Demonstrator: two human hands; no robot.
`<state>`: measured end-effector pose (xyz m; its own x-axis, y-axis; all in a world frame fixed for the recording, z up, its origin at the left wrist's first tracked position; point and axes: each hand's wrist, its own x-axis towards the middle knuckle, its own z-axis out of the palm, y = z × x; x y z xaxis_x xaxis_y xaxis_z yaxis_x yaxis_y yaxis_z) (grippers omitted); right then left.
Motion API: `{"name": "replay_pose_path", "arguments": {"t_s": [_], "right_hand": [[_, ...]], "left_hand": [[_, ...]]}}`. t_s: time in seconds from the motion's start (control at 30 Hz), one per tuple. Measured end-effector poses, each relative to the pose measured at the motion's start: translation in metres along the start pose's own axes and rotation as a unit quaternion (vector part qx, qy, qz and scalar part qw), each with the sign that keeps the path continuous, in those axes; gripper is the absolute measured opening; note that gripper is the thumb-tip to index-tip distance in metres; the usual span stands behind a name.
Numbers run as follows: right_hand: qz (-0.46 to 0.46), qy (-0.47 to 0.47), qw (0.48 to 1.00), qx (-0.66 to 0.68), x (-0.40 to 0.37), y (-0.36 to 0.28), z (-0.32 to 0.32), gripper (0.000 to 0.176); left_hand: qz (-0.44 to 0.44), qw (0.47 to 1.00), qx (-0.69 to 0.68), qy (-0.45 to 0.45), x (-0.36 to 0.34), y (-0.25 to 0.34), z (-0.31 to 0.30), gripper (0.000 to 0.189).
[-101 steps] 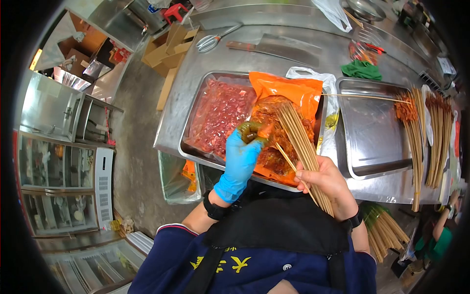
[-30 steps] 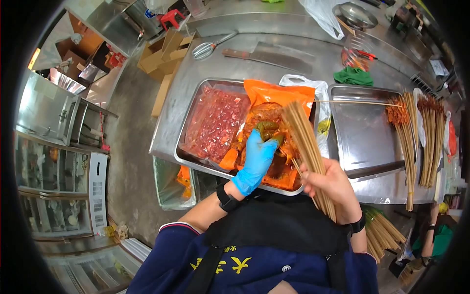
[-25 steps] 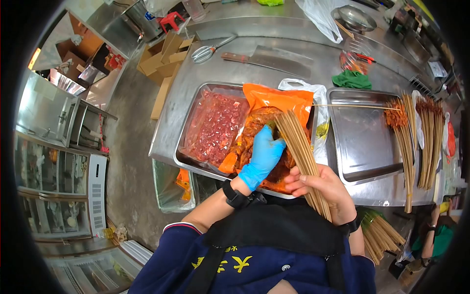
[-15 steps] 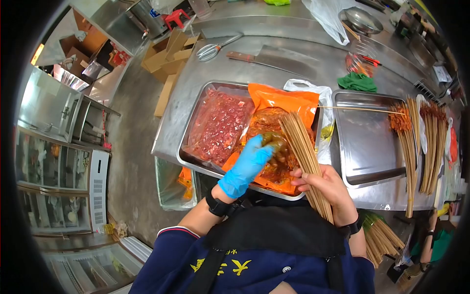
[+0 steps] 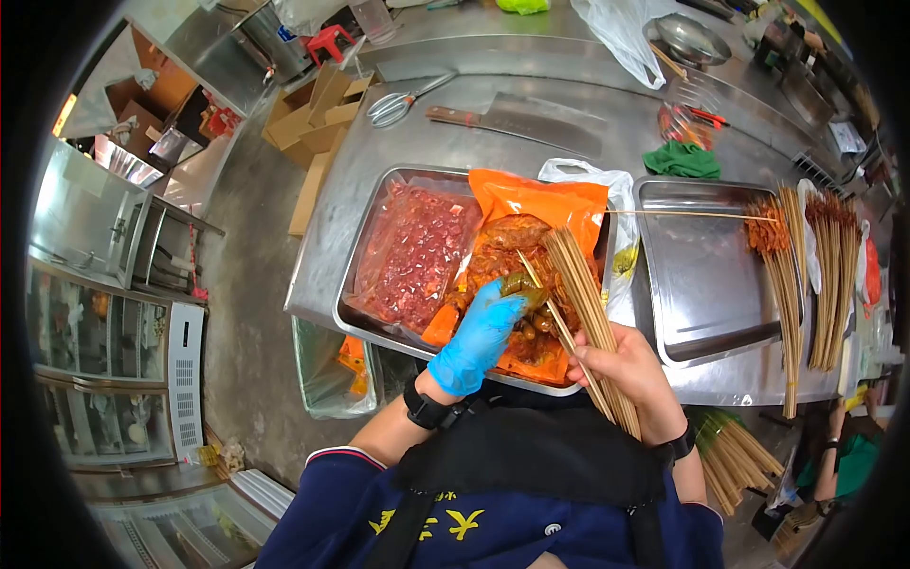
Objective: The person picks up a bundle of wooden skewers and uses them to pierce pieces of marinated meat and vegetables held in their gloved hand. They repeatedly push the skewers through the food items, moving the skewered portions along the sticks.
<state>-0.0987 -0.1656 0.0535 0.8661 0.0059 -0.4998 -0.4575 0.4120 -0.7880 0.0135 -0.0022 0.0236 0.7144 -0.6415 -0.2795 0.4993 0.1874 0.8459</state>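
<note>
My left hand (image 5: 479, 332), in a blue glove with its fingers smeared brown by sauce, is closed above the marinated meat (image 5: 517, 232) in an open orange bag (image 5: 540, 192). What its fingers pinch is hard to make out. A thin skewer (image 5: 524, 266) shows its tip just past those fingers. My bare right hand (image 5: 626, 365) grips a thick bundle of bamboo skewers (image 5: 578, 275), with one or two slanting away toward my left hand. The orange bag lies in a metal tray (image 5: 345, 294) beside a clear bag of raw red meat (image 5: 417, 251).
Right of it, a second metal tray (image 5: 701, 284) bears loaded skewers (image 5: 779, 284) along its right side. Behind lie a cleaver (image 5: 531, 123), scissors (image 5: 403, 102) and a green cloth (image 5: 682, 159). A lined bin (image 5: 322, 379) stands below left. Another person's arm (image 5: 831, 455) shows at lower right.
My left hand has lifted slightly from the meat, its fingers drawn together. One or two skewers now stand apart from the bundle, angled to that hand. The view has shifted slightly.
</note>
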Motion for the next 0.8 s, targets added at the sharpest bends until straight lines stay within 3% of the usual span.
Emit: {"name": "replay_pose_path", "arguments": {"t_s": [0.13, 0.37, 0.43, 0.7, 0.8], "right_hand": [[0.015, 0.003, 1.0, -0.024, 0.0013, -0.0009, 0.0021, 0.011], [0.035, 0.018, 0.999, -0.037, 0.0007, -0.005, 0.0037, 0.013], [0.041, 0.027, 0.998, -0.044, 0.002, -0.005, 0.0039, 0.013], [-0.022, 0.007, 0.999, -0.032, 0.0003, 0.0008, 0.0048, 0.012], [0.017, -0.014, 0.999, -0.035, 0.0004, 0.0002, 0.0057, 0.011]], "left_hand": [[0.006, 0.998, 0.013, 0.057, 0.002, 0.0019, -0.0003, 0.022], [-0.005, 0.997, 0.03, 0.066, 0.0008, 0.0027, 0.0056, 0.021], [0.036, 0.997, 0.008, 0.067, 0.0017, -0.0026, 0.0051, 0.02], [-0.004, 0.995, 0.063, 0.073, 0.0002, 0.0031, -0.0013, 0.021], [0.023, 0.996, 0.072, 0.056, -0.0016, 0.0064, -0.0006, 0.02]]}}
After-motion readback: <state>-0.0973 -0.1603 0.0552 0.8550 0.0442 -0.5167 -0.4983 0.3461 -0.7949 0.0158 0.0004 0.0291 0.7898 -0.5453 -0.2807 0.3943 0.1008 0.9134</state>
